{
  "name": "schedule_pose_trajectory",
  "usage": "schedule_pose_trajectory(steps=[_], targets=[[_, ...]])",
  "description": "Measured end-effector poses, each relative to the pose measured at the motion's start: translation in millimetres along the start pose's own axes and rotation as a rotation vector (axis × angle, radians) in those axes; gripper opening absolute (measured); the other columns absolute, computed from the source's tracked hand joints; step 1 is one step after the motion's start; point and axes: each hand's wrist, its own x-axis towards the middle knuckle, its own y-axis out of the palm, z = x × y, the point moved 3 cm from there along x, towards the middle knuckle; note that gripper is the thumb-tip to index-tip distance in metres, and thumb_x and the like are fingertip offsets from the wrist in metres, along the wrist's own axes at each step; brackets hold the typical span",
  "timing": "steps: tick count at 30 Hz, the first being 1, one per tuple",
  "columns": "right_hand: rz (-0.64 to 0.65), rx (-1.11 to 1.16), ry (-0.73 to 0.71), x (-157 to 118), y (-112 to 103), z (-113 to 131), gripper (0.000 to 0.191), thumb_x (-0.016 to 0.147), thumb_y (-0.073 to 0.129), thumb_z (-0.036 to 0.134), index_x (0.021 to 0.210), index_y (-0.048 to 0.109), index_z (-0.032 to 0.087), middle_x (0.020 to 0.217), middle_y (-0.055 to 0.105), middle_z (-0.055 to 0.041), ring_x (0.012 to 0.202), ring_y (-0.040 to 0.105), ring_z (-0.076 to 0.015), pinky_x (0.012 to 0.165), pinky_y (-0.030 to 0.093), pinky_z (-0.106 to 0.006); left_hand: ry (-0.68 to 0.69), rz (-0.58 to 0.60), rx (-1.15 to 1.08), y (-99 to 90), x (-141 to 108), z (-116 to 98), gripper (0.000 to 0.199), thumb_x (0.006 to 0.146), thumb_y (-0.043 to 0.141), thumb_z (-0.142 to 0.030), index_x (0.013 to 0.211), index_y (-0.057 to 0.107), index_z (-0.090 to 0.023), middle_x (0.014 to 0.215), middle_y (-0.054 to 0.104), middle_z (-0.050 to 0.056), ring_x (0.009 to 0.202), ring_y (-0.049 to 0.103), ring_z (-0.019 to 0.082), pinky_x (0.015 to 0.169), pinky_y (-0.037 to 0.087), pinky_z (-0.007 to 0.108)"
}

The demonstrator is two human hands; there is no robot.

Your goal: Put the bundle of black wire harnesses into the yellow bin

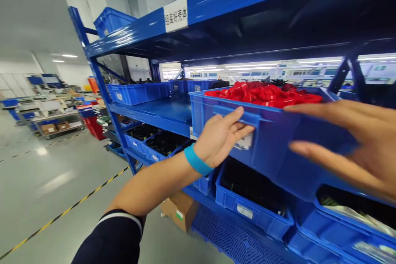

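A large blue bin (278, 144) filled with red parts (262, 93) sits on the middle shelf and juts out over its front edge. At the bin's front face is my left hand (221, 136), palm up, its fingertips at the handle lip beside a white label; the wrist wears a light blue band (198, 160). Whether those fingers bear the bin's weight cannot be made out. On the right, my right hand (349, 144) is close to the camera and blurred, thumb and fingers apart, beside the bin's right part, with nothing in it.
Blue shelving (148, 113) carries another blue bin (139, 93) at the left. Lower bins (253, 214) hold dark parts. A cardboard box (179, 210) and a blue plastic pallet (229, 231) are beneath. Yellow-black tape (76, 206) crosses the floor; carts stand farther off.
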Motion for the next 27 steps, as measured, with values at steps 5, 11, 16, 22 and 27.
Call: schedule_pose_trajectory(steps=[5, 11, 16, 22, 27], targets=[[-0.128, -0.900, -0.199, 25.2, -41.8, 18.0, 0.057, 0.091, 0.059, 0.067, 0.102, 0.070, 0.012, 0.150, 0.057, -0.0075, 0.152, 0.028, -0.0294, 0.107, 0.036, -0.030, -0.229, 0.309, 0.115, 49.9, 21.8, 45.4, 0.031, 0.106, 0.058, -0.033, 0.090, 0.074, -0.012, 0.103, 0.078, 0.014, 0.119, 0.071, 0.027, 0.119, 0.046, 0.045], [-0.043, -1.108, -0.129, 52.0, -143.8, -49.9, 0.076, 0.089, 0.041, 0.068, 0.112, 0.070, 0.002, 0.136, 0.066, -0.0119, 0.134, 0.054, -0.0157, 0.099, 0.037, -0.026, -0.124, 0.614, 0.235, 117.8, 38.8, 106.1, 0.032, 0.107, 0.053, -0.038, 0.105, 0.075, -0.014, 0.131, 0.072, 0.014, 0.147, 0.051, 0.031, 0.130, 0.026, 0.052], [-0.090, -1.194, -0.094, 46.2, -227.7, -89.6, 0.070, 0.093, 0.054, 0.068, 0.115, 0.071, 0.003, 0.140, 0.064, -0.0179, 0.133, 0.057, -0.0198, 0.106, 0.037, -0.028, -0.062, 0.810, 0.183, 181.9, 45.6, 166.6, 0.030, 0.097, 0.062, -0.026, 0.121, 0.067, -0.008, 0.136, 0.068, 0.017, 0.147, 0.049, 0.031, 0.127, 0.033, 0.050], [-0.085, -1.292, 0.022, 47.8, -311.1, -135.8, 0.089, 0.088, 0.030, 0.083, 0.106, 0.069, 0.005, 0.130, 0.065, -0.0217, 0.125, 0.059, -0.0230, 0.093, 0.038, -0.035, -0.096, 0.741, 0.194, 246.0, 62.0, 234.9, 0.034, 0.094, 0.066, -0.025, 0.125, 0.061, -0.010, 0.144, 0.062, 0.020, 0.143, 0.055, 0.029, 0.125, 0.037, 0.048], [-0.082, -1.268, 0.078, 54.3, -368.7, -168.0, 0.092, 0.094, 0.011, 0.081, 0.100, 0.065, 0.006, 0.141, 0.055, -0.0293, 0.136, 0.051, -0.0302, 0.092, 0.036, -0.042, -0.135, 0.638, 0.238, 293.9, 75.9, 271.7, 0.037, 0.099, 0.062, -0.021, 0.134, 0.056, -0.013, 0.158, 0.050, 0.019, 0.147, 0.051, 0.026, 0.127, 0.035, 0.046]])
